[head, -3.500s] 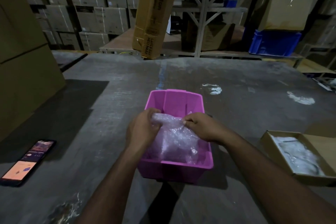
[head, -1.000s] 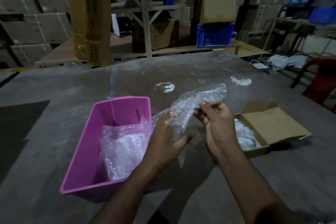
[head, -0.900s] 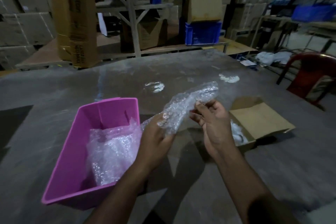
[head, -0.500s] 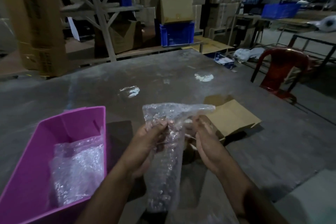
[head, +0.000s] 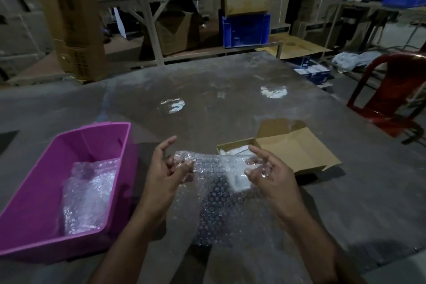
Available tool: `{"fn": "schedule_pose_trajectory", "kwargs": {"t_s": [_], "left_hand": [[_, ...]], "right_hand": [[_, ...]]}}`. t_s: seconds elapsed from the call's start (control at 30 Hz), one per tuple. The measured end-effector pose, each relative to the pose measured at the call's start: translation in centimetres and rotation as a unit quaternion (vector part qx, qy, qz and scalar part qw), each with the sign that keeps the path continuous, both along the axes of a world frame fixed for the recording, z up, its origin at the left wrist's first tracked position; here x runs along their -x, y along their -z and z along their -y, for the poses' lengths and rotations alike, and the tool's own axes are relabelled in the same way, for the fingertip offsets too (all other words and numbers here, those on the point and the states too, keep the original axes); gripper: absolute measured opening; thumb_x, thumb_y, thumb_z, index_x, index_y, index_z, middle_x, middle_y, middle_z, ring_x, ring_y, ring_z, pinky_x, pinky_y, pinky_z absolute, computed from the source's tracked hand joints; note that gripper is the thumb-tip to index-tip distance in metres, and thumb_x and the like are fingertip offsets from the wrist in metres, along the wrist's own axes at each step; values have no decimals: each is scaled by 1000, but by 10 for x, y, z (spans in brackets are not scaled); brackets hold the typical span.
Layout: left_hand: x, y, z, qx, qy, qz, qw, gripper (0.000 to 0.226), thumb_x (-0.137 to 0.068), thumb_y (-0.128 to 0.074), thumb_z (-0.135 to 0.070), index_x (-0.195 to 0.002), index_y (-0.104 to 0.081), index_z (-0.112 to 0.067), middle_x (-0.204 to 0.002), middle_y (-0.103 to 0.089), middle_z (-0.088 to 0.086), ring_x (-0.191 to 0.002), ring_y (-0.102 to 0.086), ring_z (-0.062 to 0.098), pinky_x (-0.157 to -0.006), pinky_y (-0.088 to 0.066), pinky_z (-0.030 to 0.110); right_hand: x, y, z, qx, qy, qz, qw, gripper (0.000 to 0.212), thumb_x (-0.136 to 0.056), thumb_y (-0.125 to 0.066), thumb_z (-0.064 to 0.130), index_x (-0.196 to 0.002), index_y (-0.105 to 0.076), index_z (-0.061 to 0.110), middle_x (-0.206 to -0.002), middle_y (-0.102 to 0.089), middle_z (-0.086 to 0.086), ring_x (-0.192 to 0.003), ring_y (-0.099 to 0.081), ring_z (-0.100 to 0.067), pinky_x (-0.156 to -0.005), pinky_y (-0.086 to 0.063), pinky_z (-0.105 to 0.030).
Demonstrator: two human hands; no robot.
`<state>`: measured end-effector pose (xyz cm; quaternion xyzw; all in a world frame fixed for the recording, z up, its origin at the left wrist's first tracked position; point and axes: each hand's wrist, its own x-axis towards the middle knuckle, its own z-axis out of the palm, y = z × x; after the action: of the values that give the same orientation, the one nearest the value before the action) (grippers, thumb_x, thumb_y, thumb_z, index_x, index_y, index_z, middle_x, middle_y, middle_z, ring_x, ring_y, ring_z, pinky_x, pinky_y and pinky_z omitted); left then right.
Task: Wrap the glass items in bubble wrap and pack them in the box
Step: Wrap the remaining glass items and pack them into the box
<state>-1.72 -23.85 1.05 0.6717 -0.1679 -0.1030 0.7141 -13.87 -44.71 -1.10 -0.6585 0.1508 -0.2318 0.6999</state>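
A clear bubble wrap sheet [head: 221, 193] is spread out between my hands above the grey table [head: 207, 104]. My left hand [head: 164, 174] pinches its upper left corner, and my right hand [head: 269, 173] pinches its upper right corner. To the left stands a pink plastic box [head: 32, 219] holding more crumpled bubble wrap [head: 88, 193]. Behind my right hand lies an open cardboard box [head: 292, 150] with pale contents [head: 232, 151] that I cannot make out; the sheet partly hides them.
A red plastic chair [head: 391, 92] stands off the table's right edge. A tall cardboard carton [head: 71, 18] leans at the far left edge. Shelving with cartons and a blue crate [head: 245, 30] fills the background.
The bubble wrap sheet, bunched and hanging between my hands half a second ago, is now pulled open and flat. The view has swung right, shifting the pink box to the left.
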Motion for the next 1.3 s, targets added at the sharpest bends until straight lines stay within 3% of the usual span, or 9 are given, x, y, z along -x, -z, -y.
{"fn": "schedule_pose_trajectory", "kwargs": {"t_s": [0.17, 0.37, 0.47, 0.6, 0.73, 0.9, 1.0, 1.1, 1.3], "left_hand": [[13, -13, 4, -104, 59, 72, 990, 48, -82, -77, -15, -128, -68, -25, -121, -73, -10, -107, -71, 13, -87, -59, 28], [22, -27, 41, -182, -52, 182, 965, 13, -80, -84, -17, -87, -77, -25, -87, -71, -3, -80, -70, 11, -69, -56, 26], [26, -26, 55, -185, -61, 214, 957, 12, -84, -80, -20, -85, -71, -29, -105, -58, -7, -94, -63, -3, -77, -49, 13], [38, -15, 58, -141, -8, 194, 971, 6, -91, -68, -31, -91, -73, -35, -137, -56, -11, -131, -52, 1, -103, -47, 28], [50, -2, 58, -181, -19, 190, 965, 11, -95, -65, -35, -95, -75, -30, -156, -41, -23, -152, -22, 1, -122, -26, 52], [58, 1, 62, -126, -31, 147, 981, 20, -98, -61, -24, -104, -79, -31, -124, -71, -16, -133, -54, 2, -107, -44, 33], [63, 1, 59, -114, -57, 122, 984, 16, -100, -59, -23, -98, -74, -21, -89, -75, 1, -88, -72, 16, -76, -54, 33], [62, 12, 51, -128, -98, 103, 982, 21, -99, -60, -27, -119, -59, -33, -74, -65, 9, -75, -68, 32, -70, -54, 45], [55, 31, 42, -146, -20, 52, 988, 38, -106, -41, 0, -91, -66, -25, -87, -65, -1, -70, -57, 6, -65, -51, 23]], "right_hand": [[6, -8, 28, 49, -35, -9, 998, 48, -82, -80, 6, -121, -71, 32, -107, -73, -6, -94, -70, -22, -84, -60, -29], [7, -26, 79, 197, -19, -10, 980, 13, -77, -85, 25, -83, -75, 29, -95, -71, -1, -88, -69, -16, -81, -61, -42], [8, -28, 97, 238, -19, -17, 971, 20, -70, -88, 33, -71, -69, 28, -112, -59, 7, -110, -57, -5, -96, -50, -35], [20, -27, 108, 238, -60, -4, 969, 30, -70, -89, 31, -66, -60, 25, -133, -55, 22, -132, -46, 0, -107, -36, -35], [31, -18, 107, 131, -126, 9, 983, 31, -79, -81, 23, -75, -55, 7, -99, -75, 4, -100, -70, -10, -84, -57, -41], [32, -15, 91, 20, -105, 6, 994, 28, -80, -75, 19, -87, -55, 2, -76, -70, 1, -66, -70, -10, -55, -53, -23], [29, -9, 83, -15, -99, -21, 995, 23, -85, -75, 13, -104, -62, 11, -93, -76, -2, -80, -75, -21, -65, -62, -39], [28, 2, 79, -31, -109, -38, 993, 26, -94, -67, 17, -118, -63, 26, -102, -77, -7, -93, -75, -27, -80, -60, -57], [21, 21, 72, -28, -92, -65, 993, 32, -101, -56, 18, -118, -71, 41, -121, -72, 1, -114, -68, -25, -97, -52, -61]]}}
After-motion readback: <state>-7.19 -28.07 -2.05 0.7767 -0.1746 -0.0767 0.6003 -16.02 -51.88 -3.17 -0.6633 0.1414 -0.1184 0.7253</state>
